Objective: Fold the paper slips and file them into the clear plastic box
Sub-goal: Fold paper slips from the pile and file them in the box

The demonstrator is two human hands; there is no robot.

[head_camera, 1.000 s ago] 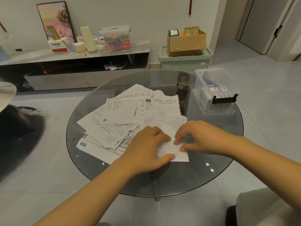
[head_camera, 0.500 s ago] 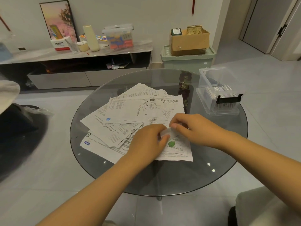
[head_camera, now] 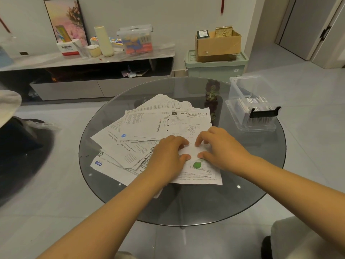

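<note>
Two hands, one box, one heap of slips, count unclear: sheets overlap. Left hand (head_camera: 168, 156) and right hand (head_camera: 222, 148) pinch one small white slip (head_camera: 192, 152) between curled fingers and thumbs, at near edge of heap (head_camera: 149, 131) on round glass table (head_camera: 242, 202). Slip blank on visible side, partly folded. Beneath it, sheet with green leaf mark (head_camera: 197, 164). Box (head_camera: 252, 101) clear, open, black clip at front, folded slips standing inside; far right on table, well apart from hands.

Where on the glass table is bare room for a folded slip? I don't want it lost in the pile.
Bare glass lies along the near rim below both hands, and between the right hand and the clear plastic box. The left and middle are crowded with loose paper slips.
</note>
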